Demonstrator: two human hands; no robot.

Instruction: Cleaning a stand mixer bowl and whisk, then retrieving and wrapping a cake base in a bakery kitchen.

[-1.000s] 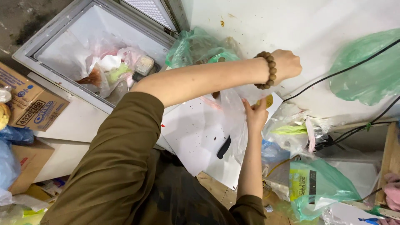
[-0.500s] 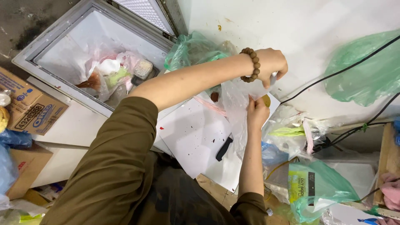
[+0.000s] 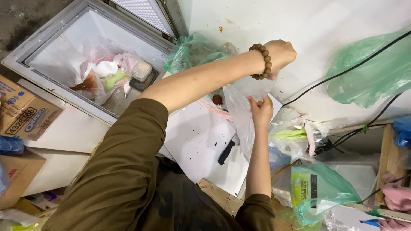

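We see a clear bag held up between our two hands above the white board, hanging slack down to just over the knife. Our left hand is closed in a fist round the bag's top edge, knuckles up, with a string of brown beads on the wrist; the left arm crosses the view from the olive sleeve at lower left. Our right hand comes up from below and pinches the side of the bag with fingers and thumb, just under the left hand. Something small and yellowish shows beside the right fingers, too hidden to tell what it is. A round dark-red thing lies on the board just left of the bag, and a pink strip runs beside it. A black-handled knife rests on the board lower down, partly behind the bag. Behind the left forearm sits a crumpled green bag. To the left stands an open chest freezer holding plastic-wrapped packets and a small tub. A cardboard box stands at the far left edge. To the right, a larger green bag lies on the white top with black cables running across it, and more bags lie heaped near the right forearm, a green one lowest
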